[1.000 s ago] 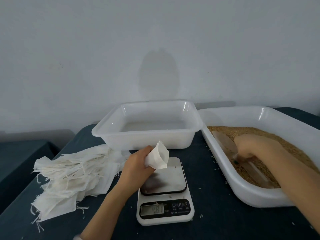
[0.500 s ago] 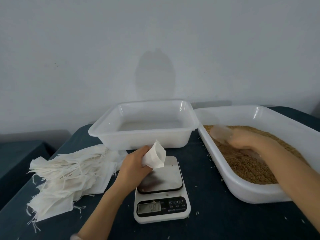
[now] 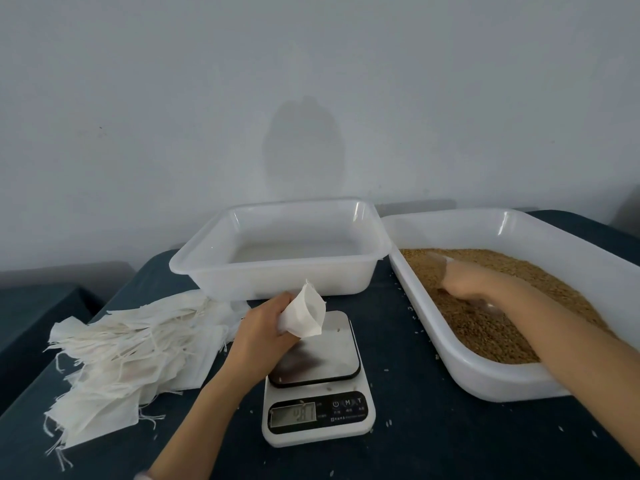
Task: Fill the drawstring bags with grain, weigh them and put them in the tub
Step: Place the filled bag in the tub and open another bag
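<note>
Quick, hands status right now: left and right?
Left hand: holds a small white fabric drawstring bag.
Right hand: grips a clear plastic scoop in brown grain.

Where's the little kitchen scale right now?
The scale sits low and centre in the head view, just in front of the empty tub, between the pile of bags on its left and the grain tub on its right.

Right hand (image 3: 464,284) blurred in grain (image 3: 485,327); grip unclear. Scoop (image 3: 437,263) a faint smear. Scale display (image 3: 293,414) unreadable. Bag (image 3: 306,315) bottom hidden in left hand (image 3: 263,332). Tray (image 3: 485,388) cut at right edge.
</note>
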The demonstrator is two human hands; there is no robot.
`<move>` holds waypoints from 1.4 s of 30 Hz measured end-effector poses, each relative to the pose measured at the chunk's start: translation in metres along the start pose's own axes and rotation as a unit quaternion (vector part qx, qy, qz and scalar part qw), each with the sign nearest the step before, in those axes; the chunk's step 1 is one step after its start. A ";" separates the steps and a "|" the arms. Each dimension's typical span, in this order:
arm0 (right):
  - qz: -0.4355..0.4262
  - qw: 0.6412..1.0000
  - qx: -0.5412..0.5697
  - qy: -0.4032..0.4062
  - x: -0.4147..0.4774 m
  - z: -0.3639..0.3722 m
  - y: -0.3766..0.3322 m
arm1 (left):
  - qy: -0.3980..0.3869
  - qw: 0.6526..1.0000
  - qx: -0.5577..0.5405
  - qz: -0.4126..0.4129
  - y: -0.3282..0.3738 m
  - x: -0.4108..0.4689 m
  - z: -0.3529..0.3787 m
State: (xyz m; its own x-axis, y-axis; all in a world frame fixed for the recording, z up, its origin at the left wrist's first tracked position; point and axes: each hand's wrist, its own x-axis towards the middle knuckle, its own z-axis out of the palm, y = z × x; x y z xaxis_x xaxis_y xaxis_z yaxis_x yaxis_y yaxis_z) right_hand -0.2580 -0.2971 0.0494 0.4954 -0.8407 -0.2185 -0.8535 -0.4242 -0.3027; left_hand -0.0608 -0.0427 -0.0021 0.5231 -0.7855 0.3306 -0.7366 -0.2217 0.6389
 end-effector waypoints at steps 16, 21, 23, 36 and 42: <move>0.024 1.000 -0.013 0.001 0.000 -0.002 0.018 | -0.004 1.000 -0.009 0.000 -0.003 0.002 0.002; -0.029 0.997 0.057 -0.041 -0.003 -0.003 0.008 | -0.007 1.000 -0.007 0.002 -0.004 0.000 0.003; -0.006 0.992 0.114 -0.051 0.001 -0.007 0.009 | -0.002 1.000 -0.012 0.002 -0.005 0.002 0.004; -0.005 0.941 0.337 0.005 -0.003 -0.021 0.016 | 0.033 0.991 -0.128 -0.028 -0.005 0.005 0.004; -0.104 0.963 0.226 0.101 -0.008 -0.024 0.009 | 0.033 0.992 -0.120 -0.032 -0.007 0.005 0.004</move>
State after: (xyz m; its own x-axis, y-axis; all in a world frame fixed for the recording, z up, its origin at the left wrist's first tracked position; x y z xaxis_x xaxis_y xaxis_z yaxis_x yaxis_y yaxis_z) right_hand -0.2733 -0.3024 0.0708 0.5682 -0.8206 0.0612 -0.5582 -0.4390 -0.7040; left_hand -0.0549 -0.0472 -0.0075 0.5993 -0.7322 0.3236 -0.5809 -0.1196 0.8051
